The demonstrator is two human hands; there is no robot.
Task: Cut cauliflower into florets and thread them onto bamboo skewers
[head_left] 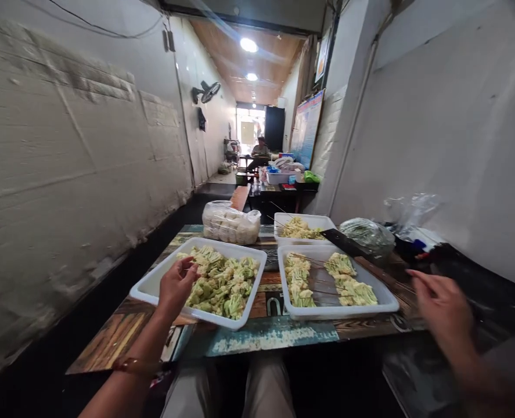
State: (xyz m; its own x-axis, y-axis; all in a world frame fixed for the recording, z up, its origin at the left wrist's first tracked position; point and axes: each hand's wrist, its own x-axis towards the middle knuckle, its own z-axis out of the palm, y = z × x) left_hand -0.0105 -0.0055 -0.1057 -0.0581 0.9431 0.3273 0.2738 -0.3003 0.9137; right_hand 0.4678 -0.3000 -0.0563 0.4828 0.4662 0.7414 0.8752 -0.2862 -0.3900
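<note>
My left hand [176, 284] reaches into a white tray [152, 284] heaped with loose cauliflower pieces [222, 281]; its fingers curl together over the florets near the tray's left side, and what they pinch is hidden. My right hand [440, 305] hovers to the right of a second white tray [383, 302], fingers stretched out and holding nothing. That tray holds cauliflower threaded on thin skewers [327, 278] in two rows. A third white tray [301, 227] with more skewered cauliflower stands behind it.
A clear plastic bag of pale pieces [231, 225] lies behind the left tray. A cleaver [344, 242] and a bagged bundle of greens [368, 235] rest at the right. The painted wooden table [261, 337] ends before my knees. A person sits far down the corridor [260, 150].
</note>
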